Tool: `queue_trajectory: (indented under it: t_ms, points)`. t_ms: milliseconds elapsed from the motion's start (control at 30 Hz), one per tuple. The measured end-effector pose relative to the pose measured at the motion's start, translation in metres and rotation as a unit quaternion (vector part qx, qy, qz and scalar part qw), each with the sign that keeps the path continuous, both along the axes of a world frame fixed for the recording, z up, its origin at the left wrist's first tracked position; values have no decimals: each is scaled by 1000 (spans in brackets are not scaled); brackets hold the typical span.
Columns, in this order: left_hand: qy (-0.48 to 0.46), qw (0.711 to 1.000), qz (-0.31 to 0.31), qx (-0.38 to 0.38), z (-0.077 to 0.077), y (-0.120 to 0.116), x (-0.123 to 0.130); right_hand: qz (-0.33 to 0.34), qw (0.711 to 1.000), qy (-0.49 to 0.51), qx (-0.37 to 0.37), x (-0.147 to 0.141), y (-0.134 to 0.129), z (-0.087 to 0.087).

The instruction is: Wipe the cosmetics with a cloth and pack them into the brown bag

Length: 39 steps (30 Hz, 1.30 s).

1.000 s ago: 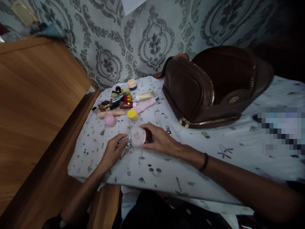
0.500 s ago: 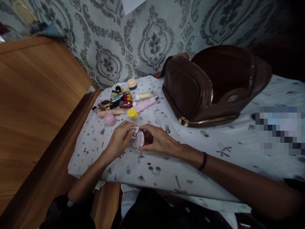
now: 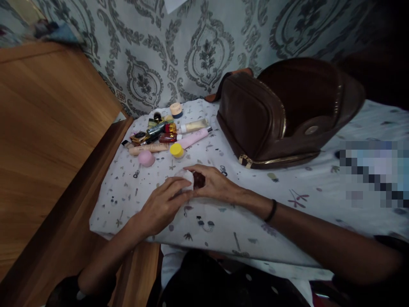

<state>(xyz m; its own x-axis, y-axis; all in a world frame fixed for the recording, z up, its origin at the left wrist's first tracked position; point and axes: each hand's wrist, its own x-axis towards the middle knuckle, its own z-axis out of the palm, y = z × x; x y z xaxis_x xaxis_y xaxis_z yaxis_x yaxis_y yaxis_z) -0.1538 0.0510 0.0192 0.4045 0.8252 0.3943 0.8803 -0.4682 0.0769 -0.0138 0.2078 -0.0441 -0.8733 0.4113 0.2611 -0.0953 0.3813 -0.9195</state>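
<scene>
My right hand [image 3: 215,183] is wrapped round a small reddish-brown jar [image 3: 200,181], held tilted on its side just above the bed sheet. My left hand [image 3: 166,202] presses a crumpled white tissue [image 3: 189,175] against the jar's pale round end, fingers curled over it. The fingers cover most of that end, so the tissue and the jar's lid are hard to tell apart. Beyond the hands a yellow-lidded jar [image 3: 177,150] and a pink rounded sponge [image 3: 146,158] rest on the sheet.
A brown bag [image 3: 249,123] stands unzipped at the right. Several cosmetics lie in a cluster behind the hands, among them a pink tube [image 3: 194,138], a peach tube [image 3: 148,149] and a peach-lidded jar [image 3: 176,110]. A wooden panel [image 3: 57,128] borders the left side.
My left hand has shifted lower and turned, its fingers now lying across the jar's round end instead of at its upper edge. My right hand keeps its hold on the jar.
</scene>
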Motion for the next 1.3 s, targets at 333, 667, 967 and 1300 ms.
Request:
queue_trajectory:
  t_ms: [333,667,967,1300]
  points:
    - [-47,990,134,20,-40,-20,-34,40,996,-19,-77,1,1,10]
    - [-290,926,222,-100,-26,-1,-33,8,988,-17,152,5,-2,1]
    - [-280,949,139,-50,-7,7,-2,-19,962,29,269,5,-5,-5]
    - [-351,911,217,-24,-4,14,-5,-14,968,-1,250,6,-5,-6]
